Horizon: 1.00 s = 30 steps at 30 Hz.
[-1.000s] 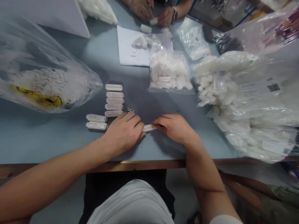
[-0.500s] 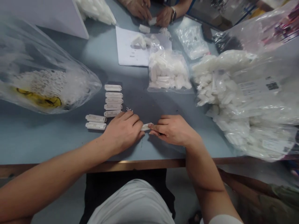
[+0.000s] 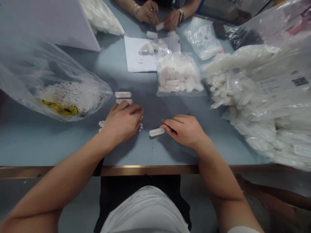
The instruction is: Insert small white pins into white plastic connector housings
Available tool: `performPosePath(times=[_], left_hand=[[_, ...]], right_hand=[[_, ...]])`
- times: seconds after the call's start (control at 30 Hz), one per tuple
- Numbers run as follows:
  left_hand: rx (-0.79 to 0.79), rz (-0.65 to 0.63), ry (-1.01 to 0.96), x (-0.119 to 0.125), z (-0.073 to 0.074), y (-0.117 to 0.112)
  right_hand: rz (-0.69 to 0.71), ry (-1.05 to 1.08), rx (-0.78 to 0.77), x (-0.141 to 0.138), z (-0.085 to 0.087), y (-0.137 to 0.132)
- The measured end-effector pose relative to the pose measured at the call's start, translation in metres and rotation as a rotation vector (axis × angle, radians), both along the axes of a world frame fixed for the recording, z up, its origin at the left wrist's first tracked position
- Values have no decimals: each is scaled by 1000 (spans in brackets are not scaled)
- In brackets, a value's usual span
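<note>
My right hand [image 3: 184,129] is closed, pinching the right end of a small white plastic connector housing [image 3: 156,132] with rows of tiny holes facing up. Its left end sticks out free, tilted a little. To the left, my left hand [image 3: 125,121] is over the table with fingers bent and fingertips together; what they hold, if anything, is too small to see. Tiny white bits [image 3: 141,126] lie just under its fingertips. Beyond that hand lie similar white housings [image 3: 123,94] in a column, partly covered by it. Another white piece [image 3: 101,124] shows beside my left wrist.
A clear bag of small white parts [image 3: 70,94] with yellow tape lies on the left. A bag of white pieces [image 3: 178,76] rests on a paper sheet [image 3: 136,63]. Large bags [image 3: 257,97] crowd the right. Across the table, a co-worker's hands [image 3: 150,14] hold a white piece.
My left hand has let go of the housing and moved left and up to the tiny bits, covering more of the column. My right hand still holds the housing.
</note>
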<state>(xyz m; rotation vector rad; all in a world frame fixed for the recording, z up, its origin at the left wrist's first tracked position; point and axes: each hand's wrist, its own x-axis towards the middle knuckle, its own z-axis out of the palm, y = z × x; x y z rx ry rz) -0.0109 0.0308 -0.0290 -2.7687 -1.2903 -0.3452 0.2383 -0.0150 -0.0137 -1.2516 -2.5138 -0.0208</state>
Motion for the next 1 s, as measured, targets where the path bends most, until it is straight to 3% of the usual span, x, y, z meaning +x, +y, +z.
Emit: performPosePath(times=[0.27,0.43,0.5,0.6,0.7,0.83,1.0], left_hand=[[-47,-64,118,10,5,-4],[-82,-53,-111,12,7,-5],[-216,-37,-272,13,13,-6],[-569,36,-439,14,26,-10],[-824,59,-551,14,33,-14],[-993,61,-620,16,33,-16],[-1070,83,-661,18,31,-17]], right_hand=[[1,18,-7,-3,-1,0],[-16,136,-40,-2,-1,1],[-23,245,-36,-4,0,0],[-10,411,-53,-10,3,-3],[29,537,-112,-17,3,-6],[64,589,-146,-22,1,-8],[93,608,-157,-23,2,-9]])
